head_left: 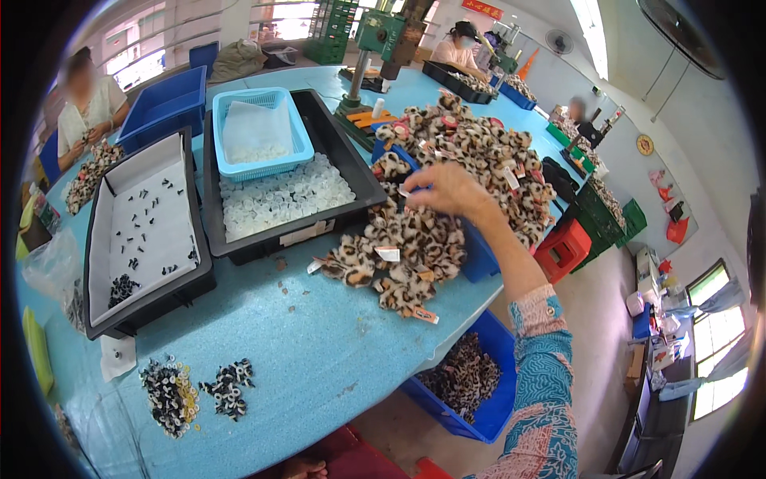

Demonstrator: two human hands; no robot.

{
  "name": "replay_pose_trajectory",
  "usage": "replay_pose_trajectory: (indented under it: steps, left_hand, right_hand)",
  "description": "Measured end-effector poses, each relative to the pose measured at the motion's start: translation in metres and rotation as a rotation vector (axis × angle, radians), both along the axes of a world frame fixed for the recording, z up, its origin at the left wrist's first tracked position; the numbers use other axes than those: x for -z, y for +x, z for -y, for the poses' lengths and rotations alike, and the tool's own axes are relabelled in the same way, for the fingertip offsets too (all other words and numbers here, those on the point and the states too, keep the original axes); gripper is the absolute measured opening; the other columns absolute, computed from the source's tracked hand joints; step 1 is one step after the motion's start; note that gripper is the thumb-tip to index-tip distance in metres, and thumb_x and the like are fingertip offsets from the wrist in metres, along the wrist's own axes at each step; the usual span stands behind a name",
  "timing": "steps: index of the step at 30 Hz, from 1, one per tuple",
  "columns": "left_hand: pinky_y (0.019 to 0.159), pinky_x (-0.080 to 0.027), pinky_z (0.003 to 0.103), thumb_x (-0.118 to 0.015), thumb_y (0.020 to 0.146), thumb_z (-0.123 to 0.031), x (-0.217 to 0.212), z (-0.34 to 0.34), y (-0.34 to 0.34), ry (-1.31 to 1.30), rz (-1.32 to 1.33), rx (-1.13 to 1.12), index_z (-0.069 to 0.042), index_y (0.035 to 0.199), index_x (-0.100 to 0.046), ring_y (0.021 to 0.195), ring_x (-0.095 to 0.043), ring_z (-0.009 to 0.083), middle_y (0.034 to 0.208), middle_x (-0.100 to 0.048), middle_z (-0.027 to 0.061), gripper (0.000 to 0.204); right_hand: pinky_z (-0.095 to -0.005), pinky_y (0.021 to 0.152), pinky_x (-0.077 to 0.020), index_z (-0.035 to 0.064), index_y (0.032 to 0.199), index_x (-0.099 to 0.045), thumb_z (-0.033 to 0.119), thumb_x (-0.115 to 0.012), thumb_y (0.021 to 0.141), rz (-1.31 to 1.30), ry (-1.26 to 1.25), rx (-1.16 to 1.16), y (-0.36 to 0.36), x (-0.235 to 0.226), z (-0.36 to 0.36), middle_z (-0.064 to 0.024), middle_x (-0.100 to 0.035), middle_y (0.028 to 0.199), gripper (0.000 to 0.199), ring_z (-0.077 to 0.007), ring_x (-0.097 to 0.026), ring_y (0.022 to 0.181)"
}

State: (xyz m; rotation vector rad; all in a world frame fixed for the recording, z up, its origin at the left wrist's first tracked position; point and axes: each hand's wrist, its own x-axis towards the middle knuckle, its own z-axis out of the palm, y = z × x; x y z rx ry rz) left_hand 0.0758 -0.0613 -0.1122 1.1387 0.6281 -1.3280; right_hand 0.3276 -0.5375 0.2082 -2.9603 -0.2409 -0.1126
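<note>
My right hand [451, 190] reaches over a pile of spotted plush pieces [415, 239] in brown, black and cream, some with white or orange tags. Its fingers are bent together, with a white tag [404, 191] at the fingertips; the plush piece under it blends into the pile. Only part of my left hand [307, 469] shows low at the bottom edge, by dark red cloth, and its fingers are mostly cut off. A larger heap of similar plush pieces [471, 152] lies just beyond the right hand.
On the blue table [319, 351], a black tray [203, 239] holds clear plastic parts and a light-blue basket [299, 152]. Another black tray [152, 315] has small black pegs. Small black and white parts [167, 399] lie nearer. A blue bin [495, 407] stands below; a green press [379, 36] and co-workers are farther off.
</note>
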Motion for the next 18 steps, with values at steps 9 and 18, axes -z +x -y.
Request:
replay_pose_trajectory:
  steps: [9,18]
  left_hand:
    - [0.048,-0.05,0.032,-0.067,0.078,-0.008,0.0,0.0,0.014,0.052,-0.053,0.004,0.005,0.081,-0.061,0.058,-0.061,0.0231,0.069,-0.062,0.0136,0.015]
    - [0.049,-0.05,0.032,-0.067,0.078,-0.008,-0.001,-0.002,0.013,0.069,-0.039,-0.025,0.005,0.081,-0.061,0.058,-0.061,0.0229,0.069,-0.062,0.0135,0.015]
  right_hand:
    - [-0.042,0.086,-0.0446,0.013,0.119,-0.052,0.02,-0.066,0.071,0.287,-0.065,0.25,0.131,0.023,0.012,-0.0136,-0.057,0.113,0.051,-0.0333,-0.053,0.106]
    - [-0.0366,0.084,-0.0471,0.0103,0.102,-0.065,0.014,-0.067,0.068,0.213,-0.175,0.417,0.14,0.013,0.042,-0.0145,-0.065,0.095,0.034,-0.0305,-0.061,0.092]
